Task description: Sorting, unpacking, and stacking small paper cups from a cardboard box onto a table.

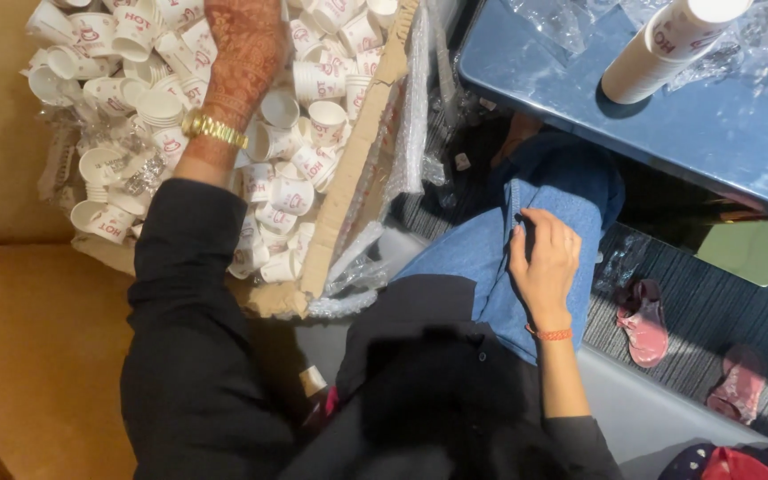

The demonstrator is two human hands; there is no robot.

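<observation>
My left hand [244, 44], patterned with henna and wearing a gold watch [213, 130], reaches into a cardboard box [362, 169] heaped with several small white paper cups [313, 116] printed in red. Its fingers are cut off by the frame's top edge, so what they hold is hidden. My right hand [544, 262] rests flat on my blue-jeaned thigh [491, 258], fingers loosely spread, holding nothing. A red thread band circles that wrist.
A tall stack of nested paper cups [660, 49] lies on a blue table [713, 133] at upper right, among crumpled clear plastic wrap [562, 22]. Pink sandals [644, 320] sit on the dark carpet. A tan sofa [37, 338] is at left.
</observation>
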